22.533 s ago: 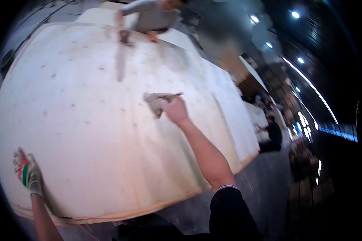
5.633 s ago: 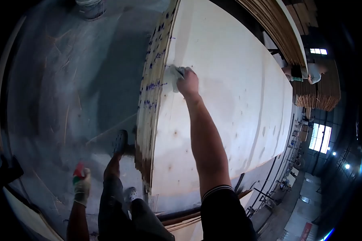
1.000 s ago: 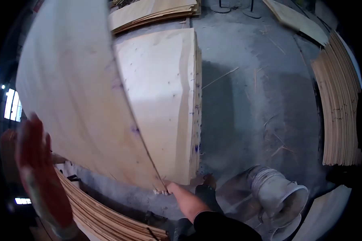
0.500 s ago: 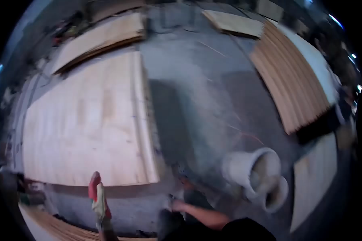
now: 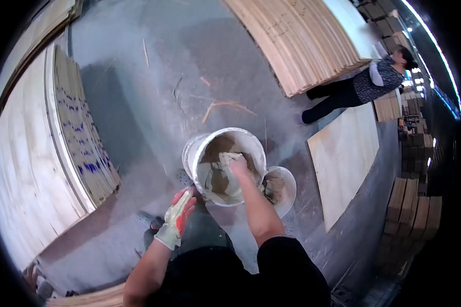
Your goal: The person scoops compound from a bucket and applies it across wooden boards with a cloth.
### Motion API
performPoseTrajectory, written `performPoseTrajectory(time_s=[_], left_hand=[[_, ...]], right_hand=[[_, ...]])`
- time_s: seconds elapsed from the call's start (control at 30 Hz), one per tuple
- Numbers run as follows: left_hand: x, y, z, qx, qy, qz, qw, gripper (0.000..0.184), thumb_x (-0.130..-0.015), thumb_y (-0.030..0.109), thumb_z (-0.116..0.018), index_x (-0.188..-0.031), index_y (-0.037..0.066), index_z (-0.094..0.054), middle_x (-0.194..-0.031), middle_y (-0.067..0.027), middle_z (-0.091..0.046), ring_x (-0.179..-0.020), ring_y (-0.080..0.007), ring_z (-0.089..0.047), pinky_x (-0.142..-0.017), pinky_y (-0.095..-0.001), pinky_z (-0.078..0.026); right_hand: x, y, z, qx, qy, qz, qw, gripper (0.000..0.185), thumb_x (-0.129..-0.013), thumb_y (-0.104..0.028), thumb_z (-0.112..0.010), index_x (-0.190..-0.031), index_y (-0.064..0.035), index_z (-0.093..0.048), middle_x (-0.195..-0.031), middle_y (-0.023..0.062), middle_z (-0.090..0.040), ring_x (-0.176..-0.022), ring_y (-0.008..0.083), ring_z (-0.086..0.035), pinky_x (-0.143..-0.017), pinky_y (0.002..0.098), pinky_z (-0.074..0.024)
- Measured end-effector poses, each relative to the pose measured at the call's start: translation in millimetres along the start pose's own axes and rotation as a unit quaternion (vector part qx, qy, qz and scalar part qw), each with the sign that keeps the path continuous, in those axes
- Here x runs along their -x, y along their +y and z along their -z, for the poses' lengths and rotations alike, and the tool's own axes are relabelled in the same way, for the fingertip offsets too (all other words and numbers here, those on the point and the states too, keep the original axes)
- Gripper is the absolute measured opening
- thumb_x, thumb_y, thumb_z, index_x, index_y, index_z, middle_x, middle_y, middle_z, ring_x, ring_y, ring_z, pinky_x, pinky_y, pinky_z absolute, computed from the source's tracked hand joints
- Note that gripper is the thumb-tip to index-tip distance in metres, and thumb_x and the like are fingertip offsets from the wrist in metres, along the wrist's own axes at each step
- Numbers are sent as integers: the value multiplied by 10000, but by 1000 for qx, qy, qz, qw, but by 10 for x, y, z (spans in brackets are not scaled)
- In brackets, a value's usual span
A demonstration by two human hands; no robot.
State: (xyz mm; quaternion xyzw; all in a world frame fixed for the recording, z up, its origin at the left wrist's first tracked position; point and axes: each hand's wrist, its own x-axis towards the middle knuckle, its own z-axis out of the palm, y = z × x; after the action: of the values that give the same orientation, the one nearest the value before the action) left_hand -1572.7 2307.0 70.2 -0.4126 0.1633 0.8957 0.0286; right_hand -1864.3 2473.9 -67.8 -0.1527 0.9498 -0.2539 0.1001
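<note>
My bare right hand (image 5: 238,167) reaches down inside a large white bucket (image 5: 192,153) with a beige paste (image 5: 216,179) in it. Its fingers are closed around a pale, paste-smeared thing whose kind I cannot make out. My left hand (image 5: 179,214), in a cream work glove with red patches, hovers just left of the bucket's near rim. Its fingers are stretched out, and nothing shows in them. A smaller white bucket (image 5: 290,192) with residue inside stands against the right side of the large one.
A stack of wood sheets (image 5: 25,158) with blue edge marks is at left. More stacked sheets (image 5: 297,41) lie at upper right, with another person (image 5: 374,82) beside them. One flat panel (image 5: 346,158) lies at right; wood scraps (image 5: 225,105) litter the floor.
My view has swung right, bringing the buckets to the middle. My right hand has gone into the large bucket. My left hand has moved away from the sheet stack to beside the bucket.
</note>
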Motion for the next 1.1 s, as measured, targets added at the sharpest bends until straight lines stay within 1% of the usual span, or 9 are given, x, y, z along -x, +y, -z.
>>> performPoseTrajectory(time_s=[0.1, 0.17, 0.3, 0.4, 0.5, 0.67, 0.87, 0.97, 1.1], left_hand=[[-848, -467, -338, 53, 62, -84, 993, 519, -990, 276, -644, -1467, 178, -466, -1369, 14, -579, -1176, -144, -589, -976, -299, -452], [-1123, -708, -443, 31, 83, -133, 987, 514, -995, 286, -625, -1467, 160, -463, -1405, -19, -561, -1214, -185, -576, -1016, -348, -444], [-1164, -1055, -708, 59, 119, -157, 979, 527, -991, 295, -639, -1473, 173, -462, -1405, -9, -554, -1254, -174, -549, -1055, -351, -422], [-751, -1257, -694, 91, 70, -167, 979, 512, -998, 319, -618, -1462, 158, -475, -1415, -34, -550, -1316, -214, -507, -1098, -405, -385], [318, -1532, -724, 73, 88, -191, 975, 491, -995, 350, -610, -1427, 138, -512, -1419, -59, -557, -1290, -246, -536, -1077, -412, -410], [3722, -5175, -66, 220, 283, -370, 857, 470, -997, 360, -607, -1415, 157, -532, -1384, -39, -563, -1292, -228, -524, -1082, -402, -380], [8843, -10245, 1362, 236, 426, -446, 751, 415, -997, 356, -619, -1336, 118, -596, -1049, 23, -622, -928, -94, -559, -827, -267, -464], [11200, -13061, 2115, 397, 574, -434, 570, 374, -990, 305, -624, -1313, 118, -608, -986, 22, -619, -843, -71, -533, -733, -251, -445], [12789, -15723, 2299, 594, 573, -451, 339, 396, -1002, 356, -591, -1347, 164, -586, -1171, 7, -650, -1046, -119, -603, -900, -299, -450]], right_hand=[[-724, -23, -408, -60, -11, -46, 997, 274, -866, -161, -566, -1007, 8, -729, -957, 242, -723, -943, 395, -696, -905, 475, -524], [-948, 139, -837, 133, -173, -64, 974, 301, -869, -208, -607, -1017, 25, -724, -999, 243, -720, -1001, 397, -681, -924, 456, -520], [-429, 37, -851, -126, -139, -126, 974, 332, -839, -156, -651, -1115, 26, -683, -1093, 241, -698, -1060, 376, -665, -919, 435, -503], [86, 513, -502, -371, -284, -381, 798, 403, -921, -133, -584, -1298, 11, -588, -1257, 164, -629, -1186, 289, -597, -1014, 421, -482], [761, 380, 452, -621, -365, -256, 644, 403, -958, -107, -578, -1351, -19, -553, -1287, 125, -609, -1188, 277, -593, -1055, 430, -484], [3281, 1148, 2576, -556, -507, -174, 636, 418, -1004, -316, -519, -1288, -20, -598, -1274, 145, -635, -1164, 289, -606, -1033, 459, -487], [9164, 998, 5970, -538, -452, 147, 696, 322, -936, -98, -624, -1249, -21, -615, -1263, 113, -626, -1113, 259, -613, -949, 417, -528], [12691, 375, 6067, -488, -620, 239, 567, 444, -951, -76, -598, -1386, -20, -528, -1322, 112, -593, -1147, 233, -601, -984, 423, -529], [17309, -276, 5936, -371, -735, 322, 468, 391, -948, -54, -595, -1333, 12, -566, -1279, 133, -632, -1136, 249, -635, -989, 375, -532]])
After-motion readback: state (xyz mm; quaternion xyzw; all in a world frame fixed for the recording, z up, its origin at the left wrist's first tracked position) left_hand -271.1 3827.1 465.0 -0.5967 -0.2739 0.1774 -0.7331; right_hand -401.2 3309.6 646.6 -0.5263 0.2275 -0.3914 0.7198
